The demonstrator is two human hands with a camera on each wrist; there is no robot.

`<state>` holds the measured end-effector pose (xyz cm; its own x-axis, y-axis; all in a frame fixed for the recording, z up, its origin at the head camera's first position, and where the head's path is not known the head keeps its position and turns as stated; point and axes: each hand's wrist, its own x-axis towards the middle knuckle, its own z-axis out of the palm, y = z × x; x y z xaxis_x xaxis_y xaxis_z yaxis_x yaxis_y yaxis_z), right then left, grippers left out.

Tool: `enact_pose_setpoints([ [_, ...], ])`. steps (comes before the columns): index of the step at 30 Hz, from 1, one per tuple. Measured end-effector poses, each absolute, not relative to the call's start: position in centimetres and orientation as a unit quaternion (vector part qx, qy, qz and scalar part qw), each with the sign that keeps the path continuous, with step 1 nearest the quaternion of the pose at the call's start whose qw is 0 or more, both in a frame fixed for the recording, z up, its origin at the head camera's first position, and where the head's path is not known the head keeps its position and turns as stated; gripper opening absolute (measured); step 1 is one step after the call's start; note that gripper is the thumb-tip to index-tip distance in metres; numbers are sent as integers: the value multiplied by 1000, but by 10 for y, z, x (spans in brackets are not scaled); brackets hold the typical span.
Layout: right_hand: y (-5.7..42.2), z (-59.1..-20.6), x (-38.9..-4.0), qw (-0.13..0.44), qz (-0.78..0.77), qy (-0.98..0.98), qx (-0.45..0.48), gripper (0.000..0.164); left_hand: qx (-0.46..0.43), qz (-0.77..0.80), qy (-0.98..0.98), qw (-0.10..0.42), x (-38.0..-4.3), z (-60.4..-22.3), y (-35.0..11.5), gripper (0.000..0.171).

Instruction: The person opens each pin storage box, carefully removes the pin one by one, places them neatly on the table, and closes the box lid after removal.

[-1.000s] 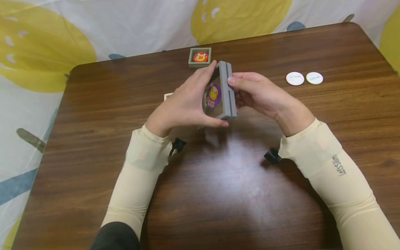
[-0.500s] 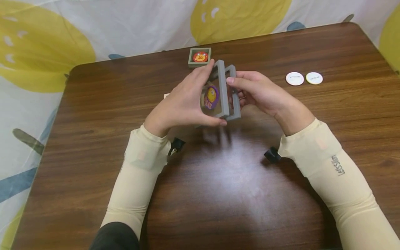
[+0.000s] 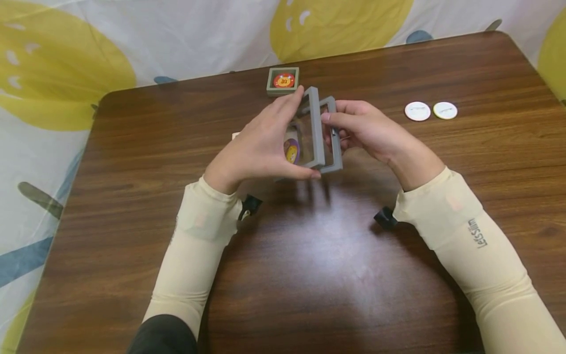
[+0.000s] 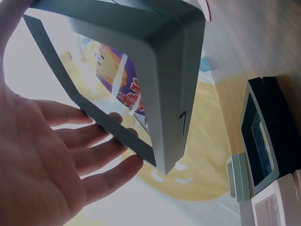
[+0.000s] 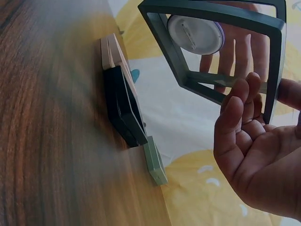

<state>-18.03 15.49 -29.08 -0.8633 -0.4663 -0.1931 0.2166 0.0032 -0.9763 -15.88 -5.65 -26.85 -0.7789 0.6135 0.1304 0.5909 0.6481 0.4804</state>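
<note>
Two halves of a grey frame [image 3: 315, 130] stand parted at the centre of the head view. The left hand [image 3: 261, 142] grips one by its edges, thumb and fingers spread wide, probably to spare the clear window; the right hand [image 3: 371, 128] pinches the other. A purple badge [image 3: 293, 151] shows through the window, partly blocked by the left hand. Two white badges [image 3: 417, 111] lie upper right.

In the left wrist view, I see a dark box [image 4: 288, 127] at right, clear of the frame.

In the right wrist view, the badge's pinned back faces me, upper centre; what supports it I can't tell.
</note>
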Motion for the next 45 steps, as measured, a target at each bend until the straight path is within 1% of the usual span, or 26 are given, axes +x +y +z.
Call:
enact_pose_setpoints([
  [14,155,-292,-181,222,-630,737,-106,12,325,240,915,17,-160,-269,-57,131],
  [23,155,-294,-183,216,-595,766,-107,17,323,236,916,21,-160,-270,-56,131],
  [27,155,-294,-183,216,-588,773,-98,26,321,233,918,23,-160,-271,-56,131],
  [32,152,-296,-182,228,-560,793,-77,52,325,226,918,37,-161,-273,-54,130],
  [34,150,-298,-182,228,-548,801,-74,57,325,224,918,44,-162,-275,-53,130],
  [37,148,-300,-182,215,-541,809,-81,52,322,227,918,49,-162,-276,-53,130],
  [42,149,-302,-181,188,-526,821,-121,33,316,247,915,52,-163,-277,-53,130],
  [45,148,-302,-180,184,-511,827,-146,26,308,257,915,53,-163,-278,-53,130],
])
